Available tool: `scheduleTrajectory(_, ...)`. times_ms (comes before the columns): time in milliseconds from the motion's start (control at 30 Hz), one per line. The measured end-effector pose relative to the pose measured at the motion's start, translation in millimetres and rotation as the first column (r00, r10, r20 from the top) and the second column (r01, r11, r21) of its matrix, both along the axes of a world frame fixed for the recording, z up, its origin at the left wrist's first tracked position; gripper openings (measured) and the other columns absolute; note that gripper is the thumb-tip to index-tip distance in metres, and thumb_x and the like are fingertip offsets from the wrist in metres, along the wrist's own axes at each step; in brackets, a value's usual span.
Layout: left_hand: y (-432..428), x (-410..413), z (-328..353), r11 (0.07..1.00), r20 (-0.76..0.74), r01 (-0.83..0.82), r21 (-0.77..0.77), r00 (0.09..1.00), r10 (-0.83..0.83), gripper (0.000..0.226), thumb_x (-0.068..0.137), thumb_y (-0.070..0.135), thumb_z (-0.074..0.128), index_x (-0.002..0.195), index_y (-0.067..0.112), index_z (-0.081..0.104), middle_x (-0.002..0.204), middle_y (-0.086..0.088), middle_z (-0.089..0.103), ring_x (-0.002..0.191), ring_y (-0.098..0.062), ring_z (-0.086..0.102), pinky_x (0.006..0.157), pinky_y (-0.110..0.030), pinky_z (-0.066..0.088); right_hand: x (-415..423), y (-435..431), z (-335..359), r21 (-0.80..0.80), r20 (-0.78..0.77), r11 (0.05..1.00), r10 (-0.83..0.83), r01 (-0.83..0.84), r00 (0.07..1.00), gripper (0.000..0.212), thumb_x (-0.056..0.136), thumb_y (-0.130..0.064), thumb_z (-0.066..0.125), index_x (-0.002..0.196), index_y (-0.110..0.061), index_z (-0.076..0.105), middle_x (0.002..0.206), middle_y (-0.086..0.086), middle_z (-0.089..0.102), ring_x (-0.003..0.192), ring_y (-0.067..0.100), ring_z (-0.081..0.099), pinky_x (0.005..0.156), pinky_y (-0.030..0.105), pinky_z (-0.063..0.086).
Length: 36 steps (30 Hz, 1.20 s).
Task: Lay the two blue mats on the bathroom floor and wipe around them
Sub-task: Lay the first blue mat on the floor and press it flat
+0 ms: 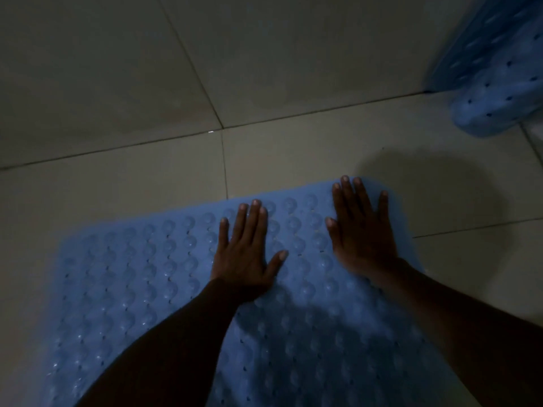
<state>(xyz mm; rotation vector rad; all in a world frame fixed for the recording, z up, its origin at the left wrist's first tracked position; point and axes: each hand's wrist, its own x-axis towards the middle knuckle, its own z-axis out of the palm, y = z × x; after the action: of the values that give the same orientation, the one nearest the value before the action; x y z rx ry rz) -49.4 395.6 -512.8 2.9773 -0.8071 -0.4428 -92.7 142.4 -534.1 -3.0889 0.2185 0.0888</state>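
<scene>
Progress looks under half: one mat [132, 289] lies on the floor [117, 83], left hand [244, 254] and right hand [361, 233] pressing it with straight fingers. The second mat [493, 83] seems unlaid, wiping likely ahead.

Only two bare arms of the person showed in the dim picture. The left hand [245, 257] and the right hand [363, 230] were uncovered, with long, slim fingers and short, rounded nails [243, 206] that caught a little light. The left forearm [176, 342] and the right forearm [458, 312] were bare as far as the picture reached, their detail lost in shadow.
</scene>
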Motion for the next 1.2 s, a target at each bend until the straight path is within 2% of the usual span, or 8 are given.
scheduleTrajectory(133,-4,5,3,1.0,-0.061,-0.006,0.006,0.998,0.006,0.097,0.093,0.081,0.008,0.16,0.017,-0.021,0.166,-0.001,-0.034,0.152,-0.021,-0.033,0.124,-0.056,-0.014,7,18,9,0.042,0.021,0.996,-0.074,0.073,0.997,0.07,0.102,-0.045,0.018,0.162,-0.01,0.01,0.17,0.008,0.006,0.158,0.026,0.001,0.121,0.066,-0.003)
scheduleTrajectory(267,-1,-2,-3,0.997,0.023,-0.031,-0.07,0.999,0.033,0.085,0.1,0.067,0.01,0.164,0.013,-0.007,0.17,-0.004,-0.021,0.156,-0.021,-0.023,0.126,-0.057,-0.001,19,70,14,0.105,0.105,0.994,-0.025,0.014,0.994,0.069,0.101,-0.043,0.026,0.161,-0.01,0.017,0.17,0.009,0.012,0.158,0.025,0.005,0.122,0.064,0.003)
scheduleTrajectory(500,15,-4,-6,0.974,0.012,-0.066,-0.216,0.997,0.07,0.074,0.103,0.051,0.014,0.165,0.012,0.006,0.173,-0.005,-0.004,0.159,-0.018,-0.011,0.128,-0.048,0.0,17,75,8,0.05,0.023,0.998,0.024,-0.025,0.999,0.073,0.1,-0.049,0.024,0.162,-0.013,0.012,0.171,0.008,0.006,0.158,0.025,0.002,0.123,0.063,0.003)
scheduleTrajectory(733,94,4,-8,0.977,0.059,-0.197,-0.075,0.978,0.202,0.081,0.101,0.062,0.011,0.164,0.013,-0.001,0.172,-0.005,-0.012,0.158,-0.02,-0.014,0.127,-0.054,0.002,17,77,2,0.037,-0.008,0.999,0.003,-0.002,1.0,0.073,0.1,-0.052,0.013,0.161,-0.013,0.018,0.17,0.01,0.011,0.158,0.023,0.005,0.124,0.061,0.006)
scheduleTrajectory(833,90,4,-5,0.98,0.034,-0.185,-0.075,0.982,0.188,0.083,0.1,0.064,0.01,0.164,0.014,-0.005,0.172,-0.005,-0.015,0.158,-0.02,-0.017,0.127,-0.053,0.001,19,85,8,0.039,0.018,0.999,0.002,-0.002,1.0,0.072,0.101,-0.051,0.015,0.161,-0.01,0.017,0.17,0.01,0.01,0.158,0.025,0.004,0.123,0.063,0.003)
scheduleTrajectory(1000,91,6,-4,0.974,0.01,-0.202,-0.1,0.979,0.204,0.078,0.102,0.061,0.008,0.164,0.017,-0.008,0.171,-0.003,-0.016,0.157,-0.018,-0.019,0.128,-0.053,0.0,46,155,30,0.208,0.169,0.976,0.03,-0.065,0.985,0.068,0.104,-0.048,0.021,0.162,-0.013,0.016,0.17,0.007,0.008,0.158,0.025,0.001,0.125,0.057,-0.003)
scheduleTrajectory(1100,92,5,-4,0.959,0.009,-0.224,-0.173,0.973,0.229,0.072,0.103,0.053,0.015,0.165,0.017,0.002,0.173,-0.002,-0.007,0.158,-0.014,-0.014,0.128,-0.051,0.004,54,181,16,0.159,0.106,0.984,0.07,-0.086,0.992,0.068,0.105,-0.049,0.016,0.161,-0.011,0.02,0.17,0.009,0.012,0.158,0.028,0.004,0.123,0.061,0.008)
scheduleTrajectory(1200,92,5,-6,0.959,0.015,-0.217,-0.181,0.975,0.224,0.068,0.105,0.046,0.016,0.165,0.015,0.007,0.173,-0.002,-0.002,0.158,-0.014,-0.011,0.128,-0.051,0.006,53,179,5,0.095,0.068,0.99,0.094,-0.101,0.993,0.067,0.104,-0.05,0.018,0.161,-0.015,0.02,0.17,0.009,0.013,0.158,0.029,0.004,0.123,0.061,0.01)
